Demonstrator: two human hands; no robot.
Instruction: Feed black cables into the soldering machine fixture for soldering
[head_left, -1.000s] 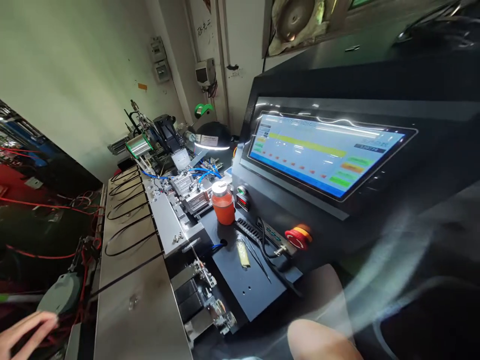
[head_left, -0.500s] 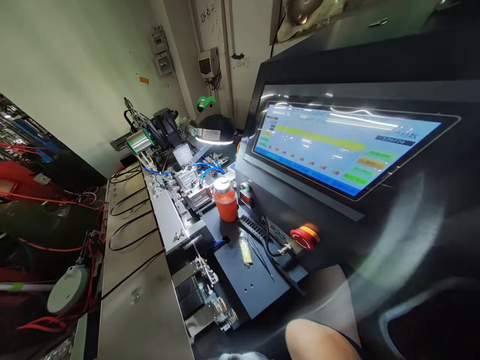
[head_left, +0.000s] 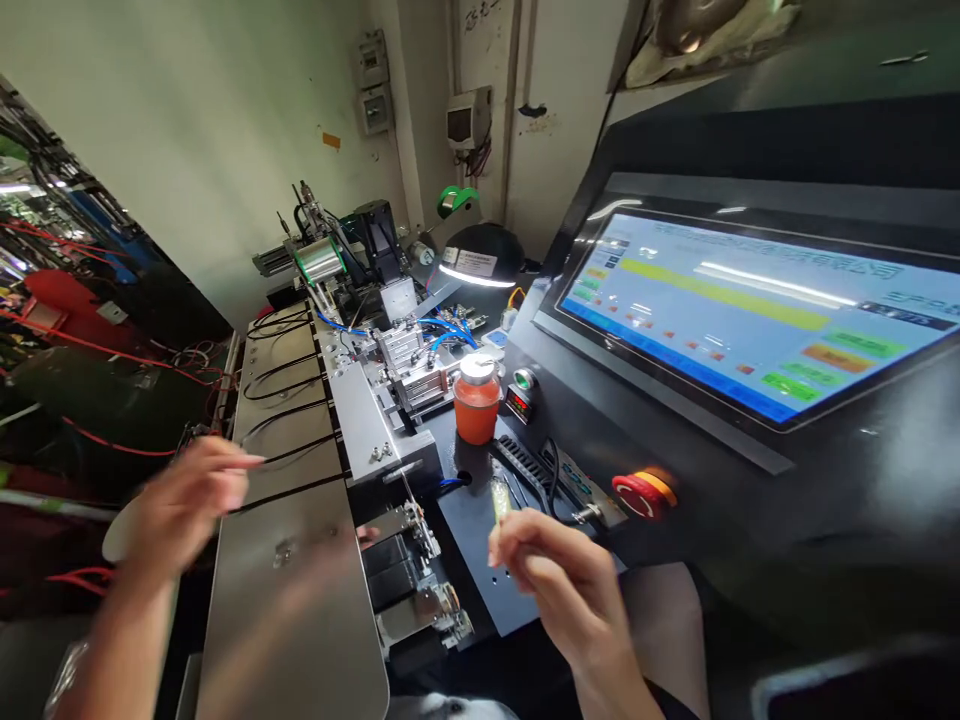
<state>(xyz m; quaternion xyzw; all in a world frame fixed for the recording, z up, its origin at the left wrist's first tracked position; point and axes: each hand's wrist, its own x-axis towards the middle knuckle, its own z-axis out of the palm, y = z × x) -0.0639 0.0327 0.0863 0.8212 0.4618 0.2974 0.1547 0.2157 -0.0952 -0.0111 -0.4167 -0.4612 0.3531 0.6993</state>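
Observation:
Blurred by motion, my left hand (head_left: 187, 505) is raised over the left edge of the metal machine cover (head_left: 292, 620). Its fingers look bent, but the blur hides whether anything is between them. My right hand (head_left: 562, 580) hovers above the dark plate (head_left: 480, 560), fingers curled and tips close together; whatever they pinch, if anything, cannot be made out. Just beyond those fingertips lies a flat yellowish piece (head_left: 500, 498), partly covered by the hand. An orange jar with a pale lid (head_left: 477, 410) stands farther back on the plate. Small metal fixtures (head_left: 435, 585) sit between my hands.
A touchscreen panel (head_left: 720, 310) slopes up at the right, with a red emergency stop button (head_left: 641, 494) below it. A lit lamp (head_left: 480, 262), a wire spool (head_left: 321, 260) and metal cylinders with blue hoses stand behind. Black cables (head_left: 285, 390) cross the cover.
Both my hands have come into view, the left over the cover and the right over the dark plate. My view has turned slightly left, so the screen sits farther right.

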